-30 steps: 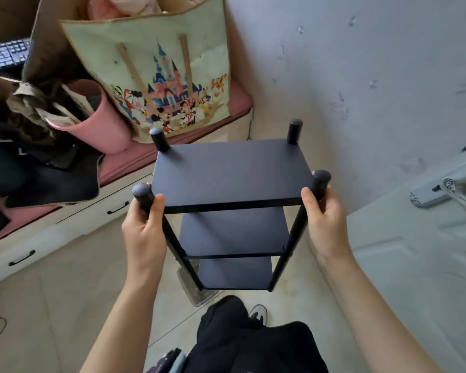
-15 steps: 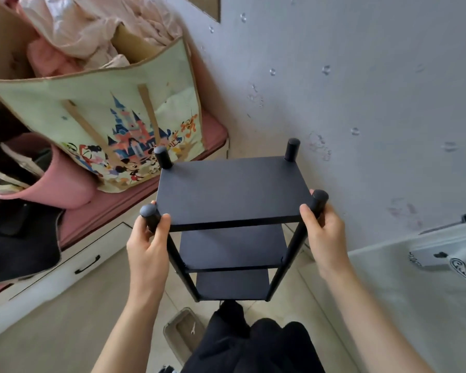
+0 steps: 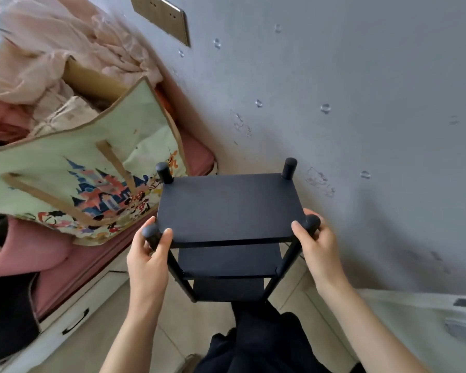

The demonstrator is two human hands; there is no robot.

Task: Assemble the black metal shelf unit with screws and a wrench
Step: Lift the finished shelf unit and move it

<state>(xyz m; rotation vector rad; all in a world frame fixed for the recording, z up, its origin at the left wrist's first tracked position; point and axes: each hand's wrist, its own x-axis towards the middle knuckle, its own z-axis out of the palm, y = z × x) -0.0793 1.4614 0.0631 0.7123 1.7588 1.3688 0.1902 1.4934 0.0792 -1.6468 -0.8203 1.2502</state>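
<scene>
The black metal shelf unit (image 3: 228, 205) stands upright in front of me, three tiers stacked between four round posts. My left hand (image 3: 145, 261) is wrapped around the near left post just under the top tier. My right hand (image 3: 319, 247) grips the near right post at the same height. The two far posts stick up above the top tier, close to the grey wall. No screws or wrench are visible.
A grey wall (image 3: 347, 103) rises directly behind the shelf. At left, a cartoon-print tote bag (image 3: 86, 179) leans on a pink-cushioned bench with white drawers (image 3: 76, 321). My dark-trousered legs (image 3: 264, 343) are below the shelf. A white door (image 3: 441, 332) is at lower right.
The view has tilted upward, showing more wall and a switch plate. The shelf has moved a little closer to the wall. Both hands keep their grip on the near posts.
</scene>
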